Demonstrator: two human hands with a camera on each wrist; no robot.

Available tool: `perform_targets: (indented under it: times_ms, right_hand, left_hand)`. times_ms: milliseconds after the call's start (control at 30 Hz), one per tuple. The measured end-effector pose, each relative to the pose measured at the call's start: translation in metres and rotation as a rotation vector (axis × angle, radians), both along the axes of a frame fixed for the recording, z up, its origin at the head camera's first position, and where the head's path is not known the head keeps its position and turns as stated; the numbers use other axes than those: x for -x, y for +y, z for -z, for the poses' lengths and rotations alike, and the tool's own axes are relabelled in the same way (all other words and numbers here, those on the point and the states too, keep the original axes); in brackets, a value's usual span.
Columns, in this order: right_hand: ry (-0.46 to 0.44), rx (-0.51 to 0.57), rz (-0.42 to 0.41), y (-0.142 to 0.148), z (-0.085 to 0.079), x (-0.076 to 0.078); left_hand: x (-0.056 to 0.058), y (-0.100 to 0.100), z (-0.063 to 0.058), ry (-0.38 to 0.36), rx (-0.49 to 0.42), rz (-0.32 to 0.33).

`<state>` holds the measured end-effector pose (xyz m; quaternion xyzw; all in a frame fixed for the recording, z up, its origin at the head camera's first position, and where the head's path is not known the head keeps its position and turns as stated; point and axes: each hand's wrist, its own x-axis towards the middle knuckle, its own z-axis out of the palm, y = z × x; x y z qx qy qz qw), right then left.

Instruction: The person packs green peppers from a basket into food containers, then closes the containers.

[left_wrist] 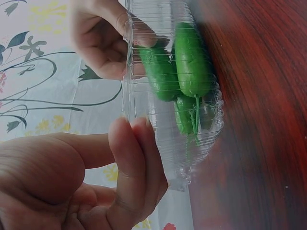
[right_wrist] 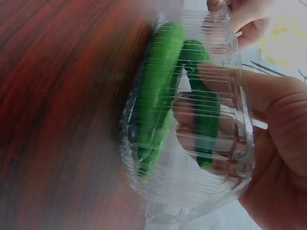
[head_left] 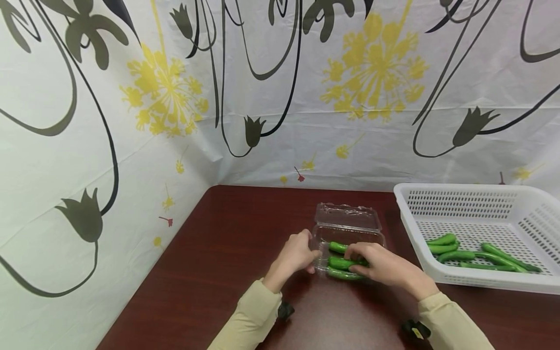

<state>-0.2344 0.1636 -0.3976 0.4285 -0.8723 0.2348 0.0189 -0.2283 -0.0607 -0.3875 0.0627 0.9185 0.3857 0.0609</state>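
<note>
A clear plastic clamshell box [head_left: 350,235] stands on the table with its lid [head_left: 347,218] tipped back. My left hand [head_left: 294,256] pinches the box's left rim between fingertips. Reaching in from the other side, my right hand [head_left: 387,266] holds a green chili pepper [right_wrist: 207,122] between thumb and fingers, inside the box. Beneath it, another green pepper [right_wrist: 160,81] lies along the box's bottom, stem end to the left in the left wrist view's pepper [left_wrist: 193,62]. At the box's back, a pepper [head_left: 337,247] shows partly, the right hand covering its end.
To the right stands a white perforated basket [head_left: 408,228] holding several green peppers [head_left: 457,256]. A dark red-brown table [head_left: 245,233] carries everything. Behind and to the left hangs a patterned white sheet [head_left: 280,160].
</note>
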Motion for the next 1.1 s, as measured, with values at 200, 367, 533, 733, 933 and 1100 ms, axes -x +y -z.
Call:
perform_targets:
  times_ms: [200, 367, 533, 733, 933, 1100]
  right_hand:
    - [0.009, 0.002, 0.002, 0.0013, 0.0024, 0.0014]
    - [0.016, 0.023, -0.007, 0.0026, 0.0041, 0.0023]
    - [0.014, 0.025, -0.004, 0.0034, 0.0037, 0.0022]
    - [0.043, 0.015, -0.001, 0.0038, 0.0030, 0.0021]
    - [0.061, 0.009, -0.003, 0.0042, 0.0027, 0.0018]
    - [0.060, 0.008, -0.003, 0.0047, 0.0019, 0.0026]
  left_hand:
    - [0.0003, 0.0000, 0.0007, -0.001, 0.000, 0.001]
    - [0.0004, 0.0004, 0.0007, -0.007, -0.006, -0.003]
    - [-0.0001, 0.0004, 0.0004, -0.008, -0.013, -0.004]
    - [-0.0006, 0.0006, -0.0008, -0.001, -0.016, -0.004]
    - [-0.0004, 0.0013, -0.0004, -0.011, -0.020, -0.009]
    - [-0.0016, 0.0011, -0.0011, -0.015, -0.031, -0.010]
